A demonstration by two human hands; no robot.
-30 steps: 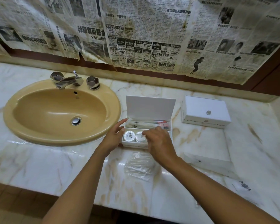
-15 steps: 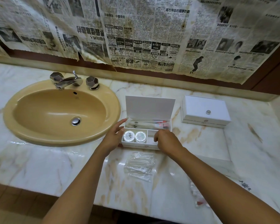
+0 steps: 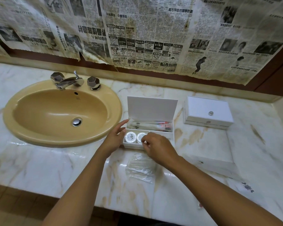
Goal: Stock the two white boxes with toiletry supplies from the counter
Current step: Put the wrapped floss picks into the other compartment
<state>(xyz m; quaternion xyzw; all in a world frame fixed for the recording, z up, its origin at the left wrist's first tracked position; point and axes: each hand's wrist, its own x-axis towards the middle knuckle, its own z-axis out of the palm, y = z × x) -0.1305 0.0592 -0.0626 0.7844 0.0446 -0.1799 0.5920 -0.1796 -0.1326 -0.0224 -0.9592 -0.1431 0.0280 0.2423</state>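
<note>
An open white box (image 3: 173, 136) stands on the marble counter with its lid (image 3: 152, 108) upright. Wrapped toothbrush packets (image 3: 150, 125) lie in its back compartment. Two round white pucks (image 3: 130, 137) sit side by side in the front compartment. My left hand (image 3: 114, 137) rests with straight fingers against the box's left wall. My right hand (image 3: 158, 147) hovers over the front compartment, its curled fingertips pinching the right rim of the second puck (image 3: 140, 136); it hides the compartment's right part. A second white box (image 3: 207, 111), closed, with a small knob, stands to the right.
Clear plastic packets (image 3: 140, 167) lie on the counter just in front of the open box. A flat pale package (image 3: 211, 163) lies to the right. A tan sink (image 3: 62, 111) with a chrome faucet (image 3: 67, 80) is at the left. Newspaper covers the wall.
My right hand went from the second puck to the right end of the front compartment, then came back left to the puck. The left hand has stayed against the box.
</note>
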